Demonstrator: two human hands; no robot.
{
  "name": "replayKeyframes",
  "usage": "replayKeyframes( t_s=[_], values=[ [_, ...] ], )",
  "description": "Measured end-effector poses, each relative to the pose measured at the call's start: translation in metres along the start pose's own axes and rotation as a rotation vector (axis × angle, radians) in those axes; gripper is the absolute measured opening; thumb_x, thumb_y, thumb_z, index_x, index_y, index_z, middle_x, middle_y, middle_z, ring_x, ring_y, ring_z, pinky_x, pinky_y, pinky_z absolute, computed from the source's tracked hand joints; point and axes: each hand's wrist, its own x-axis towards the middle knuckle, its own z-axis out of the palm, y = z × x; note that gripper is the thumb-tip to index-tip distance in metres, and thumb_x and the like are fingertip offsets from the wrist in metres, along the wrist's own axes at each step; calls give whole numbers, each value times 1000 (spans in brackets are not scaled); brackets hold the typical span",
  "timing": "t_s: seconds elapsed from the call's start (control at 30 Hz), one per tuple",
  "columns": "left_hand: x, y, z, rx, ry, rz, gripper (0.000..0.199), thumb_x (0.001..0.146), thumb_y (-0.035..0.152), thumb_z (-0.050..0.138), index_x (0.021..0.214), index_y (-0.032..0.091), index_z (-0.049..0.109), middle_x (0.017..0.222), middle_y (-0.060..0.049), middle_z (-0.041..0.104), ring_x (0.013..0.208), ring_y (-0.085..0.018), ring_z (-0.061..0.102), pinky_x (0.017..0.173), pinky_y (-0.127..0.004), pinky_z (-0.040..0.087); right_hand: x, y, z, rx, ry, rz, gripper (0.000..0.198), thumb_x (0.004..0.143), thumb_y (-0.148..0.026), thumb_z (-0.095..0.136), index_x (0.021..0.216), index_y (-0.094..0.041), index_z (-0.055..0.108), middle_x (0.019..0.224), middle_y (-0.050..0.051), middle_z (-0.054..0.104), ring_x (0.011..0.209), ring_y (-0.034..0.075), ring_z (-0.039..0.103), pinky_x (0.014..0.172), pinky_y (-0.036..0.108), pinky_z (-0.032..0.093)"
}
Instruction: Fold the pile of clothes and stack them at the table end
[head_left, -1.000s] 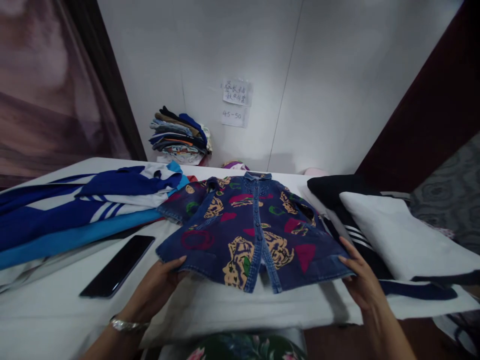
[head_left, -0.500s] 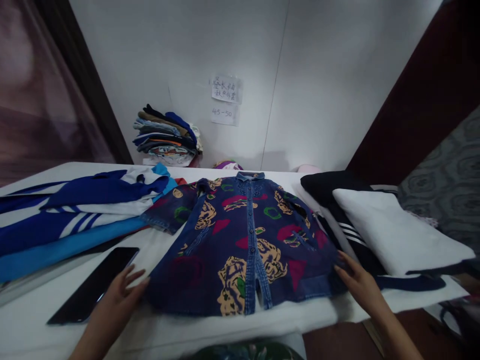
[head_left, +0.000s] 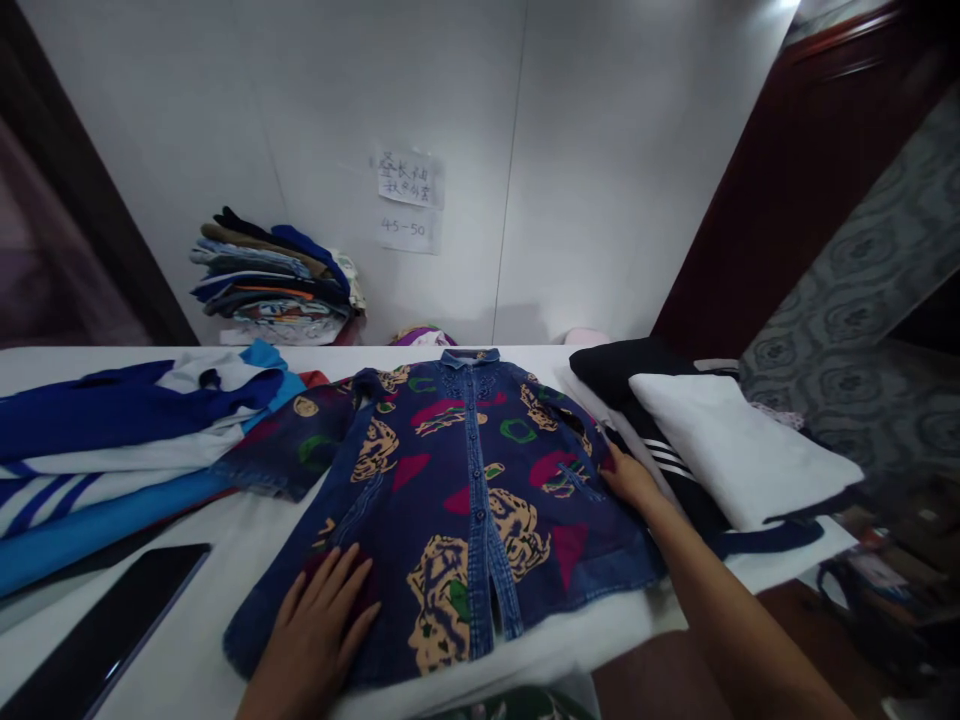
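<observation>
A dark blue denim shirt (head_left: 442, 470) lies front up, its buttons running down the middle and its collar at the far end. Tan, green and magenta patches decorate it. My left hand (head_left: 319, 610) rests flat on the lower left front, fingers stretched out. At the shirt's right side, by the sleeve, my right hand (head_left: 630, 480) has its fingertips closed on the cloth edge; they are partly hidden. The left sleeve (head_left: 292, 435) spreads out sideways toward other clothes.
A black phone-like slab (head_left: 112, 620) lies at the near left of the white table. Blue and white clothes (head_left: 135, 410) are heaped left. A folded stack (head_left: 277, 275) stands at the back. White (head_left: 742, 450) and black garments lie right. Paper notes (head_left: 409, 200) hang on the wall.
My left hand has moved from beside the hem onto the shirt's front. My right hand has gone from the lower right corner up to the sleeve. The view has turned right.
</observation>
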Motion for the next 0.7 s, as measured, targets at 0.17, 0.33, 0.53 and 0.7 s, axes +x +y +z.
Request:
replayKeyframes(
  t_s=[0.17, 0.33, 0.53, 0.7],
  values=[
    [4, -12, -5, -116, -10, -35, 46, 81, 47, 50, 120, 28, 64, 138, -7, 53, 132, -31, 42, 108, -57, 31, 8, -16, -24, -52, 51, -30, 48, 83, -10, 46, 131, -12, 52, 110, 13, 66, 98, 22, 63, 82, 28, 45],
    [35, 17, -44, -575, 23, -139, 44, 77, 53, 54, 109, 26, 69, 126, -5, 64, 120, -27, 56, 107, -46, 40, 7, -77, -87, -50, 352, -186, 45, 89, -14, 39, 132, -18, 52, 112, 13, 60, 92, 23, 60, 79, 32, 46],
    [76, 86, -73, -1287, -266, -344, 51, 74, 55, 62, 111, 21, 65, 123, -10, 64, 112, -26, 60, 98, -39, 47, -45, -171, -90, 563, -196, -850, 48, 85, -27, 57, 133, -27, 52, 123, 6, 59, 101, 19, 58, 84, 33, 49],
    [87, 99, -60, -1450, -387, -498, 55, 75, 50, 63, 119, 18, 57, 126, -13, 60, 112, -25, 59, 89, -36, 49, -68, -159, -33, 750, -234, -698, 37, 87, -31, 55, 123, -21, 60, 116, 8, 65, 97, 19, 62, 83, 34, 51]
  ],
)
